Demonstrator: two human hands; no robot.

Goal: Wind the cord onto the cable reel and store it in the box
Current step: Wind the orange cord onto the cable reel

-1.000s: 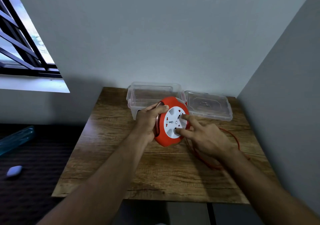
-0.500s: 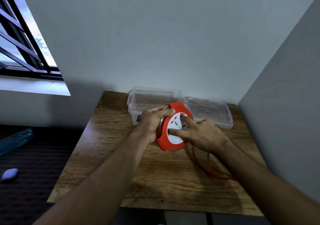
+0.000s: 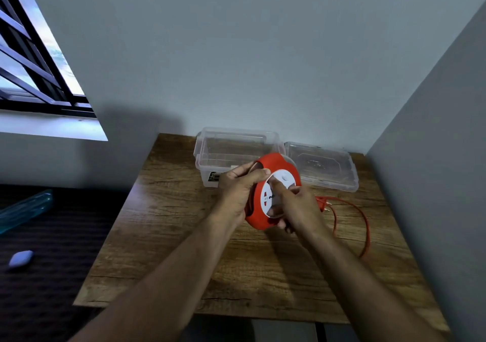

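Two hands hold the red cable reel (image 3: pixel 273 183) above the wooden table (image 3: pixel 163 236): left hand (image 3: pixel 238 190) gripping its rim, right hand (image 3: pixel 295 207) curled on its white face; loose cord (image 3: pixel 364 218) right, clear box (image 3: pixel 236 152) behind

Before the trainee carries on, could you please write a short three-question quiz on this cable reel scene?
1. True or false: the lid is on the box.
2. Which hand grips the red rim of the cable reel?
A. the left hand
B. the right hand
C. neither
3. Fill in: the loose cord and its plug lie on the ____, to the right of the reel.

Key
1. False; the lid lies on the table beside the open box.
2. A; the right hand works at the white face.
3. table
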